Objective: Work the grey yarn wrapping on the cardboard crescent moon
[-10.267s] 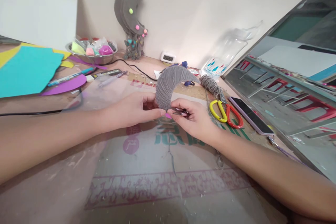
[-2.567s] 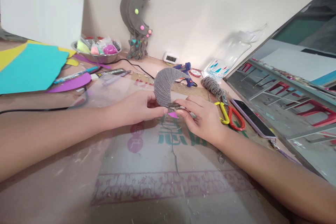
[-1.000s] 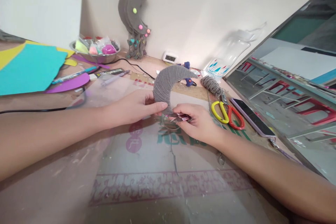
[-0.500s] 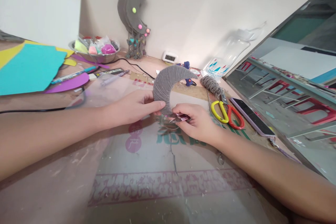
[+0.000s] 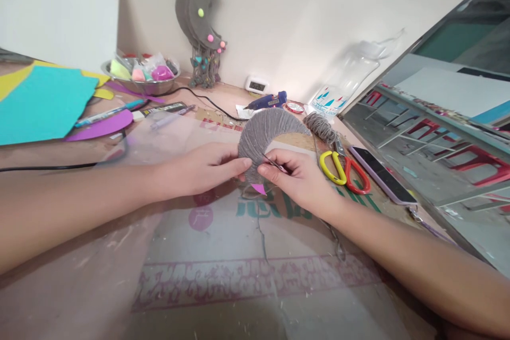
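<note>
A crescent shape wound in grey yarn stands between my hands, its bare pink tip pointing down. My left hand pinches the crescent's lower left edge with fingers closed. Just to the right, my right hand is closed on a thin strand of the grey yarn that runs onto the crescent. A loose bundle of the same yarn lies behind my right hand.
Yellow and red scissors and a phone lie at right. A blue glue gun and its black cord sit behind. Felt sheets, pens and a steel bowl are at left. A decorated grey moon leans on the wall.
The crescent has tilted flatter and shifted slightly right. My right hand has risen from below the tip to the crescent's inner edge, pulling the strand across.
</note>
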A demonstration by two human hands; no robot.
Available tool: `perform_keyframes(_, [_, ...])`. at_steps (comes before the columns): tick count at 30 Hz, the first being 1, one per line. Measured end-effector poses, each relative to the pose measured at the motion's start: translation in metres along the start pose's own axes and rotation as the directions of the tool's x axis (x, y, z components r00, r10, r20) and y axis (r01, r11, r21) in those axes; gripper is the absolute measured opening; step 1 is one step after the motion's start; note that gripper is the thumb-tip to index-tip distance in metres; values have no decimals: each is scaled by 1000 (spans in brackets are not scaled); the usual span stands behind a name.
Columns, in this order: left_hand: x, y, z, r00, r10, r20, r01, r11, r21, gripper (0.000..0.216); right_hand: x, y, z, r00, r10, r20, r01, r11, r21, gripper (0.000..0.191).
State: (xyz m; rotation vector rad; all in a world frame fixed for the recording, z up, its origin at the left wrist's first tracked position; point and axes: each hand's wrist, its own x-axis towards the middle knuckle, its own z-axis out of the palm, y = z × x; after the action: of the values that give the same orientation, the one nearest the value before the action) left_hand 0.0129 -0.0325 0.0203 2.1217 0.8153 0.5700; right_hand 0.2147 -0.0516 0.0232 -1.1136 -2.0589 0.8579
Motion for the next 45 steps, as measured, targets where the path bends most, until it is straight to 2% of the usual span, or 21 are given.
perform_keyframes(4, [-1,2,0,1000,11,26,-12,999,41,30,1,-1,-2,1000,8,11,-9,999,50,31])
perform_keyframes(8, [-2,5,1,999,-2,33,5,997,-73,24,0,1,-2,995,68,72,-80,978,193,31])
perform_keyframes(14, [-1,4,4,999,-23,46,31,981,-189,22,0,13,0,972,116,205,-205,842,499,32])
perform_keyframes(18, [0,2,3,999,-30,35,37,978,-203,19,3,17,0,954,149,260,-281,749,600,35])
perform_keyframes(21, [-1,1,3,999,-27,18,29,982,-185,18,4,18,0,949,150,278,-297,721,626,33])
perform_keyframes(25, [-2,0,2,999,-38,-1,37,989,-146,21,3,18,1,953,162,256,-289,743,603,34])
perform_keyframes(28, [-2,3,1,994,-105,-8,104,988,-114,25,4,13,4,972,150,182,-226,808,545,33])
perform_keyframes(30, [-2,6,1,985,-174,10,173,973,-151,23,4,9,6,986,125,110,-162,865,475,33])
perform_keyframes(34, [-3,8,2,972,-233,37,236,948,-215,12,4,3,8,995,104,5,-101,953,284,33])
perform_keyframes(38, [-3,5,4,963,-265,54,270,932,-243,10,4,0,8,996,84,-11,-80,976,200,30])
perform_keyframes(45, [-3,3,4,973,-226,40,229,943,-240,14,4,1,10,996,70,-52,-61,986,157,25])
